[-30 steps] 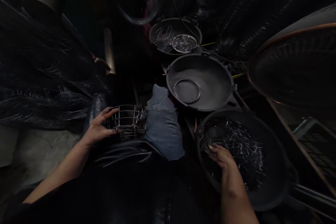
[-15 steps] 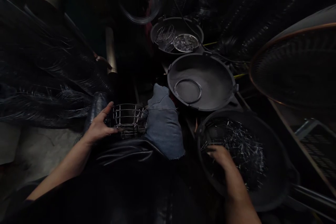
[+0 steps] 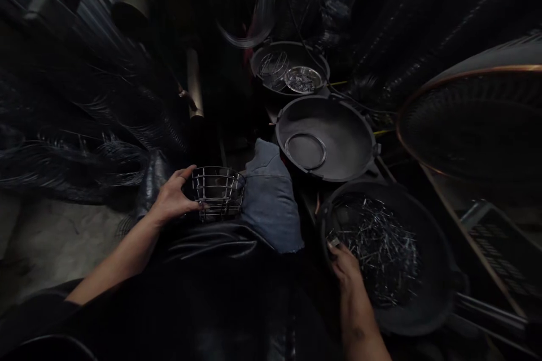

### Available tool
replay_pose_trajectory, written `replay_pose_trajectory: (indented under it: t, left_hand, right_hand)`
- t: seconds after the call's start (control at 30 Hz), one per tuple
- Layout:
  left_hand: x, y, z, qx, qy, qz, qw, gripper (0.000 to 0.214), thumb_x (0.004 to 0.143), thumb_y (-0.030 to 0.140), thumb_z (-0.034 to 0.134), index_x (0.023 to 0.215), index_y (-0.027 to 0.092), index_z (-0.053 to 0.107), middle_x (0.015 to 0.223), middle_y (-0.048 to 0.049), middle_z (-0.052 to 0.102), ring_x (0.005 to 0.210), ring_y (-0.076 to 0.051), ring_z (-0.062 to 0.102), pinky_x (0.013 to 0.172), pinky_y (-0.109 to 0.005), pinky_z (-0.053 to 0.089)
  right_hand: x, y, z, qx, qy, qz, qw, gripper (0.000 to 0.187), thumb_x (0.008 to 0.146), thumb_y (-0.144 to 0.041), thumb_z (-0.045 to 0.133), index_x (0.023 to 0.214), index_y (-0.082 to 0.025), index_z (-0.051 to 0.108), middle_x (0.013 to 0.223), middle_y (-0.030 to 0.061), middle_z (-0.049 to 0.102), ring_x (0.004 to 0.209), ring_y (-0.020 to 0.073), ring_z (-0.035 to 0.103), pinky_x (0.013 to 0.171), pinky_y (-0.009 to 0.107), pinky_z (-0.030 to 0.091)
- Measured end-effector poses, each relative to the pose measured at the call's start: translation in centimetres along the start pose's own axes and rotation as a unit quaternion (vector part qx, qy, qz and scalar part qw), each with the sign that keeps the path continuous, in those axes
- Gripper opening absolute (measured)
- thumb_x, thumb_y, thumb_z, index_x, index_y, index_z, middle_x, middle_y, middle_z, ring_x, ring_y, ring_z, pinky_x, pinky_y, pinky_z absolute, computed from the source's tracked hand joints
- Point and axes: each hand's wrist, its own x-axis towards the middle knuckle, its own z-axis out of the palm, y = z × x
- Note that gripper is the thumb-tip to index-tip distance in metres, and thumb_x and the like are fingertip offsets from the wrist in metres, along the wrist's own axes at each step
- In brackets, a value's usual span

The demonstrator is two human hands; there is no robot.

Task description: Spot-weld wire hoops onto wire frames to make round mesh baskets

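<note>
My left hand (image 3: pixel 174 198) grips the left side of a wire basket (image 3: pixel 218 186), thumb and fingers around its rim. The basket is made of crossed metal wires and rests against the black apron (image 3: pixel 212 248) on my lap. My right hand (image 3: pixel 347 268) is at the left edge of a dark pan (image 3: pixel 440 287), fingers closed around a small metallic thing I cannot make out. Many short, thin metal pieces (image 3: pixel 385 248) lie heaped in that pan. A blue denim cloth (image 3: pixel 271 197) lies just right of the basket.
A grey pan (image 3: pixel 347 135) with a wire ring (image 3: pixel 324 152) stands beyond the near pan. Farther back, another pan (image 3: pixel 292 48) holds a shiny dish (image 3: pixel 315 73) and bent wires. A large copper-rimmed round thing (image 3: pixel 402 130) stands right; bundled wires (image 3: pixel 76 163) lie left.
My right hand has drawn left and down, from over the metal pieces to the pan's left edge. My left hand still holds the basket. The whole view has shifted slightly.
</note>
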Motion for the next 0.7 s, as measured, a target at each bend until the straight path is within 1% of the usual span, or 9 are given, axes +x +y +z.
replay_pose_trajectory:
  t: [0.1, 0.17, 0.23, 0.33, 0.4, 0.47, 0.53, 0.63, 0.7]
  left_hand:
    - [0.1, -0.6, -1.0, -0.037, 0.028, 0.012, 0.999, 0.108, 0.045, 0.057, 0.082, 0.139, 0.019, 0.046, 0.137, -0.011, 0.05, 0.127, -0.033, 0.05, 0.112, -0.048, 0.039]
    - [0.4, -1.0, -2.2, -0.069, 0.056, 0.014, 0.996, 0.111, 0.042, 0.057, 0.083, 0.139, 0.017, 0.046, 0.136, -0.012, 0.05, 0.125, -0.033, 0.051, 0.111, -0.048, 0.041]
    - [0.7, -1.2, -3.3, -0.104, 0.085, 0.018, 0.991, 0.114, 0.041, 0.057, 0.085, 0.14, 0.014, 0.046, 0.136, -0.0134, 0.05, 0.123, -0.033, 0.052, 0.109, -0.047, 0.042]
    - [0.8, -1.4, -4.5, -0.148, 0.121, 0.039, 0.981, 0.116, 0.039, 0.053, 0.088, 0.139, 0.012, 0.046, 0.135, -0.0143, 0.051, 0.121, -0.032, 0.054, 0.108, -0.045, 0.043]
    - [0.7, -1.6, -4.8, -0.163, 0.137, 0.057, 0.975, 0.116, 0.037, 0.049, 0.09, 0.139, 0.014, 0.046, 0.134, -0.0139, 0.051, 0.121, -0.031, 0.054, 0.108, -0.045, 0.043]
    - [0.5, -1.8, -4.9, -0.174, 0.151, 0.066, 0.971, 0.117, 0.037, 0.044, 0.091, 0.14, 0.015, 0.045, 0.134, -0.0139, 0.05, 0.122, -0.031, 0.053, 0.109, -0.044, 0.043]
    - [0.4, -2.1, -4.9, -0.181, 0.153, 0.064, 0.969, 0.117, 0.037, 0.041, 0.092, 0.141, 0.016, 0.044, 0.135, -0.0142, 0.049, 0.124, -0.031, 0.052, 0.11, -0.045, 0.042]
    - [0.3, -2.4, -4.9, -0.184, 0.148, 0.053, 0.97, 0.117, 0.038, 0.041, 0.091, 0.141, 0.013, 0.044, 0.135, -0.0166, 0.048, 0.125, -0.032, 0.05, 0.11, -0.046, 0.041]
    - [0.4, -2.4, -4.7, -0.183, 0.148, 0.053, 0.97, 0.116, 0.038, 0.044, 0.09, 0.14, 0.011, 0.045, 0.134, -0.0178, 0.049, 0.124, -0.033, 0.05, 0.11, -0.048, 0.041]
  right_hand:
    - [-1.2, -1.9, -0.2, 0.038, 0.024, -0.051, 0.998, 0.065, 0.048, -0.048, 0.083, 0.104, -0.021, 0.061, 0.074, -0.0007, 0.063, 0.064, 0.0193, 0.064, 0.061, 0.032, 0.055]
    - [-1.5, -4.6, 0.5, 0.048, 0.024, -0.107, 0.993, 0.078, 0.042, -0.051, 0.082, 0.111, -0.021, 0.059, 0.08, 0.0007, 0.065, 0.07, 0.0206, 0.066, 0.068, 0.035, 0.056]
    - [-1.6, -7.7, 2.6, 0.041, 0.015, -0.168, 0.985, 0.077, 0.046, -0.057, 0.079, 0.111, -0.019, 0.06, 0.088, 0.0036, 0.067, 0.077, 0.0211, 0.067, 0.076, 0.036, 0.056]
    - [-2.1, -11.6, 8.7, 0.006, 0.006, -0.258, 0.966, 0.07, 0.06, -0.063, 0.071, 0.113, -0.018, 0.063, 0.104, 0.0082, 0.067, 0.095, 0.0234, 0.066, 0.093, 0.039, 0.052]
    - [-2.9, -13.1, 13.2, -0.034, -0.007, -0.303, 0.952, 0.068, 0.062, -0.065, 0.068, 0.11, -0.016, 0.067, 0.11, 0.0118, 0.067, 0.109, 0.0276, 0.062, 0.103, 0.041, 0.044]
    - [-3.9, -13.9, 16.6, -0.077, -0.024, -0.326, 0.942, 0.067, 0.061, -0.066, 0.069, 0.102, -0.013, 0.071, 0.111, 0.0165, 0.067, 0.118, 0.033, 0.056, 0.11, 0.043, 0.038]
    - [-4.8, -14.3, 18.4, -0.102, -0.031, -0.327, 0.939, 0.068, 0.062, -0.066, 0.068, 0.103, -0.012, 0.072, 0.115, 0.0202, 0.065, 0.121, 0.0357, 0.054, 0.111, 0.044, 0.037]
    - [-6.4, -15.5, 18.6, -0.105, -0.05, -0.306, 0.945, 0.073, 0.063, -0.064, 0.068, 0.115, -0.014, 0.068, 0.118, 0.019, 0.065, 0.11, 0.0329, 0.062, 0.1, 0.041, 0.049]
    - [-8.1, -17.0, 18.3, -0.12, -0.114, -0.293, 0.942, 0.073, 0.059, -0.06, 0.074, 0.116, -0.017, 0.068, 0.112, 0.015, 0.069, 0.1, 0.0297, 0.067, 0.087, 0.037, 0.056]
